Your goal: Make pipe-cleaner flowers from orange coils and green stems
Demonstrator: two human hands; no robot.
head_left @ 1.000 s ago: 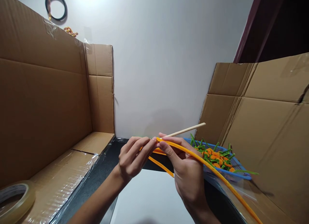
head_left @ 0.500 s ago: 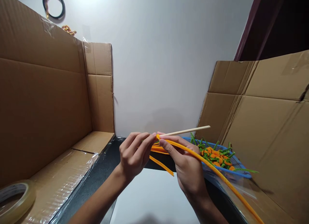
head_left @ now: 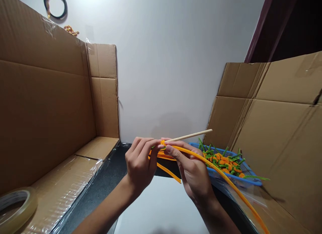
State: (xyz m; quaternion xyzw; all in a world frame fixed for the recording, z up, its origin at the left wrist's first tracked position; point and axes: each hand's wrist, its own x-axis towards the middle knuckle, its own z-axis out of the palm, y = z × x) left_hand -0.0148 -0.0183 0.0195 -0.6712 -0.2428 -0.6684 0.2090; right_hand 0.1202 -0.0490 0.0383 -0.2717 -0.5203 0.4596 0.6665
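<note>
A long orange pipe cleaner (head_left: 226,178) runs from my fingertips down to the lower right, its near end curled around the tip of a pale wooden stick (head_left: 192,135). My left hand (head_left: 139,160) pinches that small orange curl between thumb and fingers. The stick and the long part of the pipe cleaner pass through the closed thumb and fingers of my right hand (head_left: 195,168). The stick's free end points right and slightly up. Behind and below the hands lie more orange pipe cleaners (head_left: 169,172), partly hidden.
A blue basket (head_left: 253,172) at the right holds several orange coils with green stems. Under my hands a white sheet (head_left: 161,210) covers part of the dark tabletop (head_left: 100,187). Cardboard panels (head_left: 45,103) stand on both sides. A tape roll (head_left: 31,207) lies at lower left.
The orange curl on the stick has wrapped further round. The stick's free end has shifted left and slightly up. The long tail of the pipe cleaner has moved left a little.
</note>
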